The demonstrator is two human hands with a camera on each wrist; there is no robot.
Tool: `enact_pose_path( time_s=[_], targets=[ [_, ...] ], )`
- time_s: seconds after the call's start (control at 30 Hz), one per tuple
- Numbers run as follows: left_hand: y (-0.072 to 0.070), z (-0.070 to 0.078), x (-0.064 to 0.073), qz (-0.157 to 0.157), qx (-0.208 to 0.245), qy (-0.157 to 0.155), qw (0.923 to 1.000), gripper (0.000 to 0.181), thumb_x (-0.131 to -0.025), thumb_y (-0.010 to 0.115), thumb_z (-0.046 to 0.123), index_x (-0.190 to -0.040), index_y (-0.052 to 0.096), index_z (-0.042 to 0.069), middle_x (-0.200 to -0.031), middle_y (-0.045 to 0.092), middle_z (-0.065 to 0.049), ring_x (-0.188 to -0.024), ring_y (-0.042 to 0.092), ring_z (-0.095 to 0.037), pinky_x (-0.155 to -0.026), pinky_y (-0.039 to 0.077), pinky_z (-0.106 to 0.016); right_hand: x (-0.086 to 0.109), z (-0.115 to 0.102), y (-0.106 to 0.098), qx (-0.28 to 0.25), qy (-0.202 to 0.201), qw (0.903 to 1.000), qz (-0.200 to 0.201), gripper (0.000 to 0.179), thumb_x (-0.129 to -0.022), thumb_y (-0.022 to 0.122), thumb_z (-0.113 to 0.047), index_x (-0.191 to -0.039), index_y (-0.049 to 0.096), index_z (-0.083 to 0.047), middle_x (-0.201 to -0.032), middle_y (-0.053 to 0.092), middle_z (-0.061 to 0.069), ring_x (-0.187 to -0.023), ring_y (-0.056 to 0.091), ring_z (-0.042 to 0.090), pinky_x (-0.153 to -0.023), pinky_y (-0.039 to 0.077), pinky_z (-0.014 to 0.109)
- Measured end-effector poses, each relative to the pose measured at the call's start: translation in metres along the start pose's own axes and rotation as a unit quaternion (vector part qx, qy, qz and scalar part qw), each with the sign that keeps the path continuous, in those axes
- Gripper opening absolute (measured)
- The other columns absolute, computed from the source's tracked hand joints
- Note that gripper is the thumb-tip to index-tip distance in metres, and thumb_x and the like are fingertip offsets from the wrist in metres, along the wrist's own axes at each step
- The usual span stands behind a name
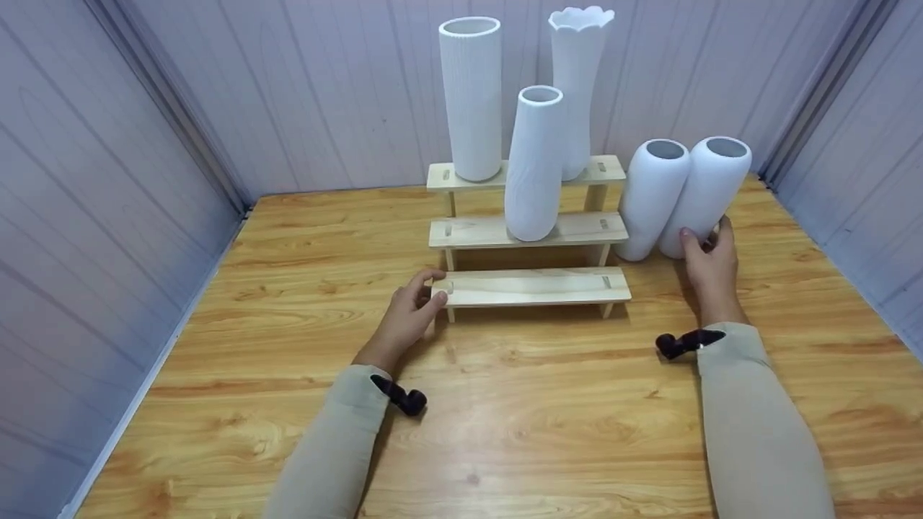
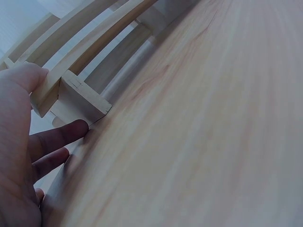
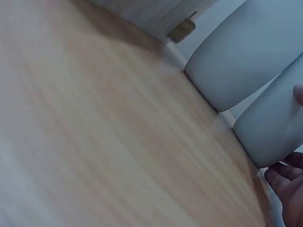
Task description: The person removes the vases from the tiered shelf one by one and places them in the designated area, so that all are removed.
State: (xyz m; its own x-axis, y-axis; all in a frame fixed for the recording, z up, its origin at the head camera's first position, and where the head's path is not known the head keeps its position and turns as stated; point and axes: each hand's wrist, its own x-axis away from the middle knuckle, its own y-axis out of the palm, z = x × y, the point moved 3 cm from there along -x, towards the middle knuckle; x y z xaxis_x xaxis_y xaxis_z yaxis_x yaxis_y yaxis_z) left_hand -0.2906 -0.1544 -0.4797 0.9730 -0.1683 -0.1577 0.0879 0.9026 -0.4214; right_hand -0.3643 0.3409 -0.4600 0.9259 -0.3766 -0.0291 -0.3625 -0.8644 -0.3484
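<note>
Left hand (image 1: 402, 321) on tiered stand (image 1: 469, 232), right hand (image 1: 712, 270) on smooth white vase (image 1: 710, 191)

The left pinches the bottom shelf (image 1: 533, 287) by its left end. Farther off, over by the counter's (image 1: 541, 404) back right corner, the right grips that vase, beside its twin (image 1: 651, 198).

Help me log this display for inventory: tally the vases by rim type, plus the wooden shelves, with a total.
Scalloped-rim vase: 1
Plain-rimmed vases: 4
Wooden shelves: 3
Total: 8
</note>
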Motion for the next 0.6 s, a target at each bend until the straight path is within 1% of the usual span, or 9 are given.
enact_pose_path(
  time_s=[0.07, 0.2, 0.3, 0.4, 0.47, 0.6],
  targets=[
    [0.000, 0.000, 0.000, 0.000, 0.002, 0.003, 1.0000, 0.034, -0.103, 0.060, 0.023, -0.136, 0.055, 0.021, -0.113, 0.070, -0.014, -0.107, 0.066, -0.028, -0.096, 0.049, -0.049, 0.001, -0.005, 0.000, -0.029, 0.009, 0.9995, 0.009, 0.080, -0.102, 0.050, -0.049, -0.163, 0.003, -0.028, -0.168, 0.018, 0.008, -0.151, 0.025, 0.024, -0.120, 0.023, 0.036],
    [0.001, -0.001, -0.001, 0.004, 0.005, 0.004, 1.0000, 0.033, -0.102, 0.061, 0.021, -0.135, 0.056, 0.019, -0.113, 0.070, -0.015, -0.107, 0.067, -0.028, -0.096, 0.049, -0.048, 0.004, -0.019, -0.003, -0.069, 0.008, 0.9968, 0.039, 0.073, -0.103, 0.051, -0.044, -0.162, 0.011, -0.032, -0.167, 0.023, 0.003, -0.149, 0.028, 0.018, -0.119, 0.026, 0.033],
    [0.001, 0.000, -0.001, 0.007, 0.008, 0.005, 0.9999, 0.033, -0.102, 0.061, 0.019, -0.134, 0.057, 0.018, -0.113, 0.071, -0.016, -0.106, 0.068, -0.029, -0.096, 0.050, -0.047, 0.007, -0.033, -0.008, -0.086, -0.013, 0.9931, 0.079, 0.066, -0.104, 0.051, -0.038, -0.161, 0.020, -0.030, -0.163, 0.031, 0.003, -0.145, 0.035, 0.013, -0.117, 0.028, 0.029],
    [0.001, 0.001, -0.001, 0.007, 0.008, 0.005, 0.9999, 0.033, -0.102, 0.061, 0.019, -0.135, 0.057, 0.019, -0.113, 0.070, -0.017, -0.106, 0.068, -0.029, -0.096, 0.050, -0.047, 0.010, -0.047, -0.012, -0.100, -0.044, 0.9871, 0.117, 0.060, -0.104, 0.053, -0.031, -0.159, 0.028, -0.026, -0.159, 0.039, 0.003, -0.141, 0.041, 0.011, -0.114, 0.031, 0.027],
    [0.001, 0.002, -0.001, 0.007, 0.004, 0.003, 1.0000, 0.033, -0.102, 0.061, 0.020, -0.135, 0.056, 0.019, -0.114, 0.070, -0.017, -0.107, 0.067, -0.030, -0.097, 0.049, -0.048, 0.012, -0.055, -0.013, -0.116, -0.062, 0.9824, 0.133, 0.058, -0.103, 0.054, -0.026, -0.157, 0.032, -0.024, -0.156, 0.042, 0.005, -0.138, 0.043, 0.011, -0.112, 0.033, 0.027],
    [0.001, 0.004, 0.001, 0.006, -0.003, -0.006, 1.0000, 0.034, -0.102, 0.060, 0.022, -0.136, 0.056, 0.020, -0.114, 0.070, -0.016, -0.109, 0.066, -0.030, -0.099, 0.048, -0.050, 0.015, -0.065, -0.016, -0.142, -0.085, 0.9739, 0.156, 0.053, -0.101, 0.056, -0.019, -0.151, 0.040, -0.020, -0.150, 0.047, 0.006, -0.132, 0.048, 0.013, -0.108, 0.038, 0.028]
  ],
)
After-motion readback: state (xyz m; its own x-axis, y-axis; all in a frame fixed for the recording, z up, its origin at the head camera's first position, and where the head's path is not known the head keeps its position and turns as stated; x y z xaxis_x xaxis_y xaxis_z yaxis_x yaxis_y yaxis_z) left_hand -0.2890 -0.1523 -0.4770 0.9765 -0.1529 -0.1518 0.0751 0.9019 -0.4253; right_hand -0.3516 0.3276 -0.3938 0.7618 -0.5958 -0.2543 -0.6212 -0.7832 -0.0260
